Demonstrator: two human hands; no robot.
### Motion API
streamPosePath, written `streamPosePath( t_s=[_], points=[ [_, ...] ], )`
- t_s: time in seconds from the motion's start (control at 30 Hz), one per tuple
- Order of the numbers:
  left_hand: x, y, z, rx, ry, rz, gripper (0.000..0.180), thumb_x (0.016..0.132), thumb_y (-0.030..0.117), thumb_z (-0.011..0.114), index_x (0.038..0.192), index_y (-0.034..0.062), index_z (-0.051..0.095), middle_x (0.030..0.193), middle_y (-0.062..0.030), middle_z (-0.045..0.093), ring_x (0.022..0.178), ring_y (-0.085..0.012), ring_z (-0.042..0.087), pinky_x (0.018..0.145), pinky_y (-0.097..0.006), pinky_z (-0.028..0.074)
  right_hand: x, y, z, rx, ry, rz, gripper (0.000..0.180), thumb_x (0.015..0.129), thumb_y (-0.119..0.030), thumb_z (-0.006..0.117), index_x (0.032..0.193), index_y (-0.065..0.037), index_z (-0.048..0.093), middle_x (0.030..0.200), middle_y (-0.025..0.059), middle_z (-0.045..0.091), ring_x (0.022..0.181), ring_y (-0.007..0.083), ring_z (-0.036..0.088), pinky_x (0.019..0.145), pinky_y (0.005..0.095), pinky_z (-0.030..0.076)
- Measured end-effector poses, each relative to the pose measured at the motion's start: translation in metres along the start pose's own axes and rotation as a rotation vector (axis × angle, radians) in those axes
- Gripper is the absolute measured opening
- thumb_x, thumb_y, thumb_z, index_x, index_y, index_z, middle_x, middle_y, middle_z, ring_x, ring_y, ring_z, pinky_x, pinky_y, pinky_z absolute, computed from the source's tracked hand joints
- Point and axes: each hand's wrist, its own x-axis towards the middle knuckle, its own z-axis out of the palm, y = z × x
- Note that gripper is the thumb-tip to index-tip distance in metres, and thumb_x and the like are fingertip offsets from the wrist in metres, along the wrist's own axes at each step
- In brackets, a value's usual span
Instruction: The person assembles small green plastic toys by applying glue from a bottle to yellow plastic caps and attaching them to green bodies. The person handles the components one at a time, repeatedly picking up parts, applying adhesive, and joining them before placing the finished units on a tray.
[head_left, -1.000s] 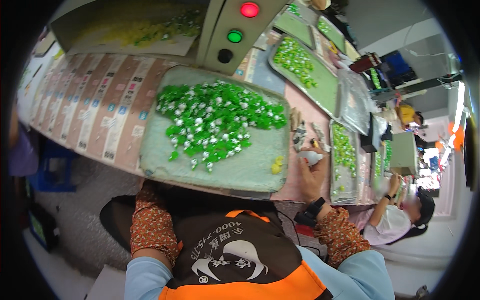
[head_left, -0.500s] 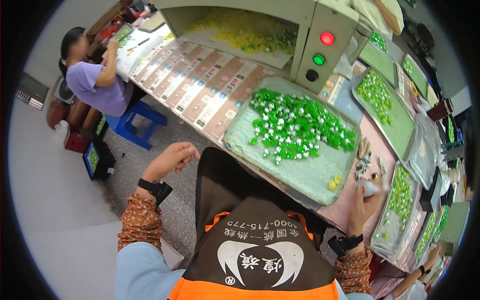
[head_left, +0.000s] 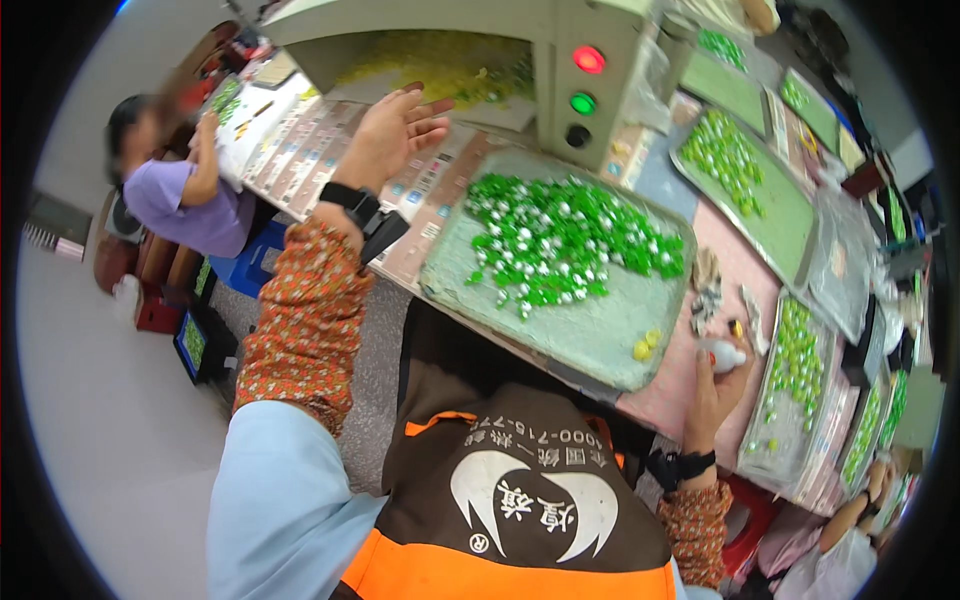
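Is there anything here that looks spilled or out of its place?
Mostly no. Two yellow pieces lie alone at the near corner of the grey tray, apart from the heap of green pieces. Nothing seems spilled onto the table.

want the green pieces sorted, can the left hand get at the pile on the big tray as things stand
Probably yes: the left hand is raised, open and empty, left of the tray, and nothing stands between it and the green pieces.

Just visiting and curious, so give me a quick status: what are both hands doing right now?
Left hand raised, open, empty, above the label strips. Right hand resting on the table edge by a small white bottle. Tray of green pieces untouched between them. Nothing blocking.
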Motion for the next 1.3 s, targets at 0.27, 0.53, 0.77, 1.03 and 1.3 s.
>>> streamPosePath(
  t_s=[0.27,0.53,0.77,1.03,1.3],
  points=[
    [-0.103,-0.095,0.094,0.804,-0.65,0.189,0.019,0.099,0.028,0.062,0.099,0.0098,0.069,0.079,0.0041,0.06,0.068,-0.005,0.053,0.059,-0.023,0.044,0.001,-0.009,-0.002,0.068,-0.003,0.053,0.035,0.094,-0.003,0.068,0.124,-0.004,0.051,0.114,0.0067,0.059,0.101,0.0131,0.057,0.09,0.0277,0.047],
    [-0.175,-0.141,0.179,1.217,-0.789,0.581,0.022,0.088,0.021,0.07,0.101,0.0092,0.056,0.094,-0.0105,0.062,0.085,-0.0321,0.064,0.07,-0.041,0.053,0.002,-0.033,-0.005,0.095,-0.067,0.117,0.036,0.094,-0.006,0.069,0.124,-0.004,0.049,0.115,0.0075,0.06,0.101,0.013,0.058,0.09,0.0283,0.048],
    [-0.173,-0.158,0.172,1.089,-0.818,0.567,0.027,0.086,0.016,0.072,0.105,0.0072,0.055,0.093,-0.0123,0.061,0.084,-0.0318,0.064,0.07,-0.039,0.052,-0.013,-0.051,0.004,0.112,-0.146,0.146,0.035,0.094,-0.004,0.068,0.123,-0.004,0.048,0.114,0.0077,0.06,0.099,0.0127,0.058,0.088,0.0287,0.048],
    [-0.164,-0.127,0.144,0.757,-0.676,0.011,0.016,0.097,0.003,0.06,0.112,0.0029,0.066,0.101,-0.0051,0.065,0.086,-0.0115,0.063,0.069,-0.026,0.059,-0.022,-0.075,0.028,0.201,-0.347,0.285,0.031,0.096,-0.005,0.06,0.122,-0.003,0.043,0.108,0.0075,0.058,0.093,0.0113,0.056,0.084,0.0273,0.048],
    [-0.19,-0.095,0.124,0.293,-0.653,-0.265,0.017,0.098,0.004,0.061,0.114,0.0015,0.065,0.109,-0.0039,0.067,0.091,-0.0065,0.064,0.075,-0.024,0.06,-0.017,-0.089,0.071,0.256,-0.449,0.259,0.032,0.092,-0.003,0.065,0.118,-0.006,0.047,0.104,0.0053,0.059,0.084,0.0074,0.056,0.074,0.0236,0.047]
  ],
)
